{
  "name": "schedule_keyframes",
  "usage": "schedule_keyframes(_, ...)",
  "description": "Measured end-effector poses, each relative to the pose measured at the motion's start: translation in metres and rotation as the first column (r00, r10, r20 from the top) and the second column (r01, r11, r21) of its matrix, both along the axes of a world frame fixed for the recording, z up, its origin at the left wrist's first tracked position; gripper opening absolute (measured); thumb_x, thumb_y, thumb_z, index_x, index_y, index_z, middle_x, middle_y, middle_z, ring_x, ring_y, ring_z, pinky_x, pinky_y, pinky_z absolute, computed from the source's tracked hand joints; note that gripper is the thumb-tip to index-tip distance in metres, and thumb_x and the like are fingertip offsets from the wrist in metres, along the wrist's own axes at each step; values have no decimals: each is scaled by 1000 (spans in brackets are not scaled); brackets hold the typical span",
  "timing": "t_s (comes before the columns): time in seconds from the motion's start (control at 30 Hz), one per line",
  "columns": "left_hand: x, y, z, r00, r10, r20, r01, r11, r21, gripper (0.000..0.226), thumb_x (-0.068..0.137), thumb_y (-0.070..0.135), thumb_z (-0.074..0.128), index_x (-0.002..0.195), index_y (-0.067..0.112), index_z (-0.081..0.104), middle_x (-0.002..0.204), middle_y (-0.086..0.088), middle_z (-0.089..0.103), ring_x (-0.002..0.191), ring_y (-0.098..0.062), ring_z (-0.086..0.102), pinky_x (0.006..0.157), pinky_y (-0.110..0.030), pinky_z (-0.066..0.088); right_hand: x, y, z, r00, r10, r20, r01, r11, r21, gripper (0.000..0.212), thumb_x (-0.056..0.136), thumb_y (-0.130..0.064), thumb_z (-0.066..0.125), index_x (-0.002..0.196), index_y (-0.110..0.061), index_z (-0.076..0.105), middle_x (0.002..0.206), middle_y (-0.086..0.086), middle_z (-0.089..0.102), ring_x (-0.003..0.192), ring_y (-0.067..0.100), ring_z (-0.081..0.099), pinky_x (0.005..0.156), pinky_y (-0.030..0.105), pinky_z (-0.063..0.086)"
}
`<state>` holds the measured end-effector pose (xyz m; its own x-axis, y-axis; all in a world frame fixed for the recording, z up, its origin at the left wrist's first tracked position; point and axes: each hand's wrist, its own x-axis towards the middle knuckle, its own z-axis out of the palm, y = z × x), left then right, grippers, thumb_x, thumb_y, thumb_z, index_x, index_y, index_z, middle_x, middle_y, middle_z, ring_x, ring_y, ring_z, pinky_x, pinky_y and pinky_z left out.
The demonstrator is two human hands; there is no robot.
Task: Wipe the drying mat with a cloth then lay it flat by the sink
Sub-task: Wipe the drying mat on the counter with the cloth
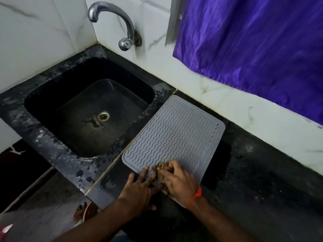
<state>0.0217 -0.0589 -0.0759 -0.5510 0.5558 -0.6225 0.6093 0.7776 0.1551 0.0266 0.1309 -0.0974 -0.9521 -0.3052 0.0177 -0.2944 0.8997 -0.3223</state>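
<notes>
Nearest to the camera, the left hand (139, 184) lies with its fingers spread and nearly straight on the near edge of the drying mat (173, 137); I judge it presses there so that the mat does not slide while it is wiped. Just beside it, touching it, the right hand (178, 182), with a red thread (194, 198) on the wrist, has its fingers curled over a small brownish cloth (161, 167) and pushes it down on the near part of the mat. The grey mat with wavy ribs lies flat on the dark counter (262, 172), its left edge just beside the black sink (87, 110). The wiping seems to be at the near end only, so the far ribs probably wait. Behind, a metal tap (111, 20) comes out of the white wall, and a purple curtain (253, 49) hangs at the right.
</notes>
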Motion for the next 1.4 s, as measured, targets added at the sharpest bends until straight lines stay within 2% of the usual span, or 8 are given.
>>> schedule_keyframes(0.37, 1, -3, -5, 1000, -7, 2, 7, 1000, -1, 85, 94, 62, 47, 153, 47, -12, 161, 3, -30, 149, -32, -23, 115, -65, 4, -107, 105, -2, 885, -466, 19, 466, 885, 17, 30, 91, -24, 61, 121, -25, 66, 117, 8, 44, 101, 31, 56, 80, 37, 51)
schedule_keyframes(0.5, -3, -5, -3, 1000, 0, -11, 1, 1000, 19, 83, 95, 61, 47, 153, 47, -11, 161, 3, -30, 149, -32, -23, 115, -65, 3, -67, 61, 15, 978, -207, -13, 204, 974, -103, 28, 93, -22, 54, 116, -29, 69, 107, 2, 46, 85, 19, 53, 67, 32, 51)
schedule_keyframes(0.63, 1, -4, -5, 999, 17, -32, -16, 1000, 19, 78, 95, 62, 46, 155, 45, -1, 162, 1, -27, 149, -32, -23, 114, -64, 6, 11, 8, 13, 994, 87, 61, -81, 991, -102, 50, 98, -56, 25, 107, -35, 69, 102, -5, 43, 74, 11, 52, 57, 22, 41)
schedule_keyframes(0.87, 2, -6, -2, 999, -1, -40, 2, 1000, 14, 83, 94, 63, 45, 154, 45, -9, 162, 1, -28, 150, -33, -20, 114, -61, 11, -37, 59, 0, 983, -179, 36, 179, 984, 7, 21, 94, -46, 51, 110, -36, 60, 111, 3, 49, 90, 23, 57, 76, 40, 54)
schedule_keyframes(1.0, 3, -6, 0, 999, -3, -42, 4, 1000, 21, 82, 95, 63, 45, 155, 45, -7, 163, 2, -27, 150, -32, -19, 115, -63, 10, -59, 90, 6, 908, -418, 30, 417, 909, 17, 32, 89, -22, 63, 120, -29, 66, 115, 5, 43, 95, 28, 58, 78, 42, 55)
schedule_keyframes(1.13, 1, -8, 0, 998, -2, -59, 3, 1000, 24, 79, 98, 55, 46, 154, 45, -8, 163, 2, -27, 150, -32, -19, 115, -64, 11, -7, 54, 9, 982, -186, 32, 188, 977, -103, 30, 91, -24, 56, 117, -32, 68, 108, 0, 44, 87, 19, 56, 71, 28, 52)
schedule_keyframes(1.23, 3, -4, -1, 997, -2, -73, 4, 999, 35, 77, 99, 50, 47, 155, 44, -6, 163, 2, -26, 151, -32, -17, 114, -64, 11, 45, 23, 5, 997, -27, 78, 31, 998, -52, 29, 89, -36, 49, 114, -41, 63, 109, -1, 45, 84, 19, 58, 60, 31, 54)
schedule_keyframes(1.4, 6, -6, -1, 997, -14, -71, 15, 1000, 14, 77, 100, 50, 45, 155, 44, -8, 163, 0, -25, 151, -34, -17, 115, -64, 10, 9, 64, -1, 951, -298, 88, 301, 954, -18, 30, 88, -28, 60, 117, -36, 66, 115, 1, 48, 91, 22, 60, 75, 36, 54)
